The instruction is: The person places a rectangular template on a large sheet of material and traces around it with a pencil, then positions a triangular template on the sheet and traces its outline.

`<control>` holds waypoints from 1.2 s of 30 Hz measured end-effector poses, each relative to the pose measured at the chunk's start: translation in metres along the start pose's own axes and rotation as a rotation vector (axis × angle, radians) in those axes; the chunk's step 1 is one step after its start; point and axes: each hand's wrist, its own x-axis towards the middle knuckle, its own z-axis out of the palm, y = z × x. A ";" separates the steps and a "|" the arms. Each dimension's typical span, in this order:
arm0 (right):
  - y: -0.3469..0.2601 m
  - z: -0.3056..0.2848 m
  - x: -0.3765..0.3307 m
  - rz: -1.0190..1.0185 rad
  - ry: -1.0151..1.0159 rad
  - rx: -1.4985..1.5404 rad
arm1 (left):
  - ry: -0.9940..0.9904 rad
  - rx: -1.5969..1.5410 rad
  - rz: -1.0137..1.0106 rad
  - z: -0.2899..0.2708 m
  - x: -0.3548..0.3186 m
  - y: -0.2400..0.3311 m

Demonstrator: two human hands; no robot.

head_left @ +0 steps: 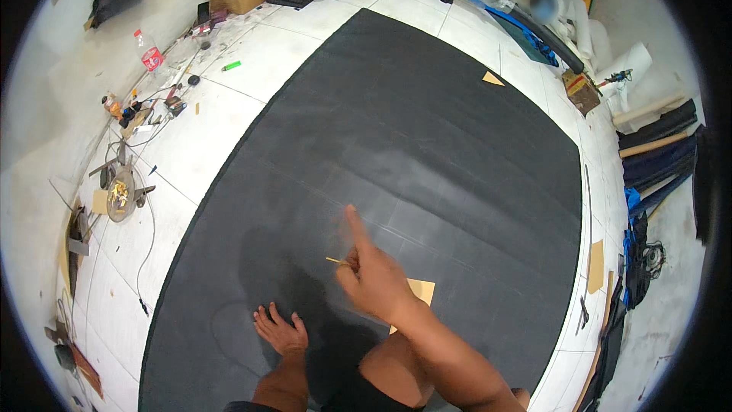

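Here on my feed I've got the black sheet (320,152) spread wide across the white tiled floor (206,122), and there's the left hand (280,329), palm down on it, fingers apart, nothing in that grip. Over to the right hand (374,275): index finger out straight and pointing up the sheet, its tip blurred, while the thumb and curled fingers are clamped on a thin yellowish stick (334,260) that pokes out leftward above the black surface. Just under that forearm I see a tan piece of card (422,290), partly covered, and far up the sheet, near its right edge, a small tan scrap (493,78). Off to the left on the tiles: a green lighter (231,65) and a red-labelled plastic bottle (150,53).
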 end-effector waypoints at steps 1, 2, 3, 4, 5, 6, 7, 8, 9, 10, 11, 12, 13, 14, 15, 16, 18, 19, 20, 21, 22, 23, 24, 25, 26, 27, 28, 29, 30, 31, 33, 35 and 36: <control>0.003 -0.005 -0.002 0.047 -0.003 0.004 | 0.014 0.010 0.008 0.000 0.000 0.000; 0.006 -0.008 -0.005 0.076 0.004 0.025 | -0.001 0.008 0.001 0.000 -0.001 -0.001; 0.009 -0.009 -0.007 0.089 0.002 -0.014 | 0.008 0.009 0.004 0.001 -0.001 -0.001; 0.013 -0.009 -0.008 0.082 0.013 -0.038 | 0.023 0.010 0.013 0.002 -0.001 -0.002; 0.016 -0.008 -0.008 0.089 0.019 -0.054 | 0.029 0.011 0.019 0.003 -0.001 -0.002; 0.018 -0.006 -0.008 0.062 0.019 -0.072 | 0.041 0.014 0.030 0.004 -0.001 -0.003; 0.021 -0.003 -0.007 0.044 0.016 -0.085 | 0.005 0.024 0.003 0.005 0.000 -0.004; 0.023 -0.002 -0.007 0.050 -0.003 -0.100 | 0.054 0.010 0.034 0.006 0.000 -0.003; 0.025 -0.003 -0.009 0.046 0.032 -0.051 | 0.049 0.006 0.027 0.007 0.001 -0.003; 0.027 -0.005 -0.012 0.067 0.051 -0.004 | 0.042 0.007 0.020 0.007 0.001 -0.004; 0.029 -0.006 -0.015 0.084 0.071 0.053 | 0.034 0.017 0.019 0.007 0.001 -0.004; 0.032 -0.009 -0.018 0.098 0.091 0.038 | 0.024 0.029 0.015 0.007 0.001 -0.004; 0.034 -0.011 -0.022 0.109 0.112 0.031 | 0.017 0.048 0.009 0.007 0.000 -0.004; 0.037 -0.013 -0.025 0.121 0.131 0.022 | 0.029 0.041 0.019 0.008 0.000 -0.004; 0.040 -0.015 -0.029 0.124 0.156 0.028 | 0.046 0.041 0.030 0.008 0.000 -0.004; 0.043 -0.014 -0.032 0.126 0.184 0.035 | 0.046 0.042 0.029 0.008 0.000 -0.004; 0.050 -0.012 -0.036 0.145 0.193 0.042 | 0.037 0.054 0.014 0.008 0.001 -0.003; 0.053 -0.010 -0.036 0.160 0.171 0.041 | 0.024 0.059 -0.001 0.008 0.001 -0.002; 0.056 -0.008 -0.037 0.215 0.135 0.054 | 0.027 0.061 0.008 0.008 0.001 -0.002; 0.059 -0.006 -0.038 0.176 0.138 0.048 | 0.032 0.064 0.017 0.007 0.001 -0.002; 0.061 -0.004 -0.038 0.177 0.129 0.055 | 0.005 0.069 -0.001 0.006 0.002 -0.002; 0.063 -0.002 -0.037 0.177 0.121 0.062 | 0.020 0.072 0.012 0.006 0.003 -0.002; 0.065 -0.001 -0.038 0.183 0.169 0.079 | -0.001 0.079 0.000 0.004 0.003 -0.002; 0.067 -0.001 -0.039 0.190 0.218 0.096 | -0.014 0.089 -0.006 0.003 0.003 -0.001; 0.069 -0.001 -0.040 0.200 0.271 0.114 | -0.030 0.085 -0.017 0.002 0.004 0.000; 0.071 -0.002 -0.042 0.226 0.274 0.148 | -0.041 0.088 -0.023 0.001 0.004 0.000; 0.075 -0.003 -0.043 0.250 0.278 0.180 | -0.046 0.089 -0.032 0.000 0.004 0.002; 0.078 -0.004 -0.044 0.255 0.292 0.222 | -0.053 0.096 -0.030 -0.001 0.005 0.003; 0.081 -0.003 -0.044 0.271 0.282 0.201 | -0.058 0.105 -0.033 -0.002 0.005 0.003; 0.084 -0.002 -0.043 0.269 0.284 0.191 | -0.078 0.112 -0.049 -0.003 0.005 0.004; 0.088 0.000 -0.041 0.277 0.268 0.162 | -0.082 0.125 -0.045 -0.005 0.005 0.005; 0.091 -0.001 -0.041 0.325 0.224 0.128 | -0.103 0.135 -0.054 -0.006 0.005 0.006; 0.091 -0.002 -0.042 0.316 0.264 0.133 | -0.112 0.138 -0.068 -0.006 0.005 0.006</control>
